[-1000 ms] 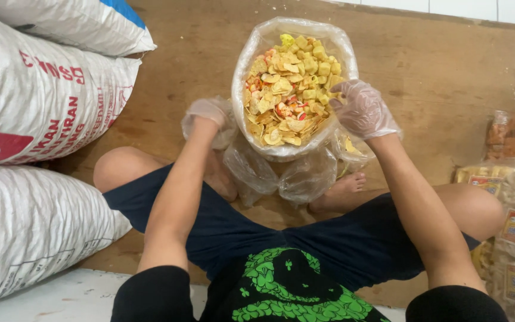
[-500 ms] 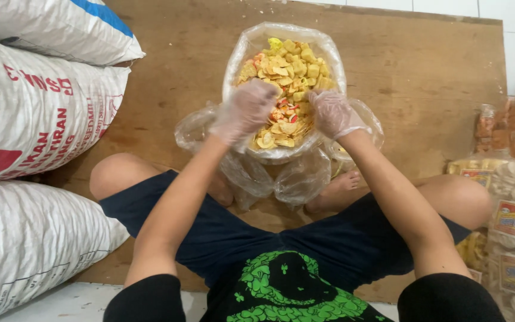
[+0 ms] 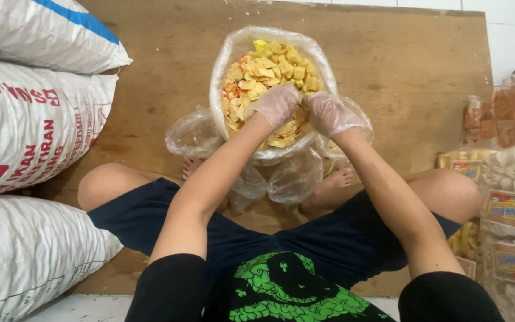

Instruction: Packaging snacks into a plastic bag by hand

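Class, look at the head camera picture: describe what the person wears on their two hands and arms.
Both the left hand and the right hand wear thin, clear, crinkled plastic gloves that end at the wrist. The forearms are bare. Short black sleeves cover the upper arms. No watch, ring or bracelet shows.

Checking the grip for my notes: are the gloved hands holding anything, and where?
Cannot be told: left hand and right hand rest in the crackers, fingers hidden.
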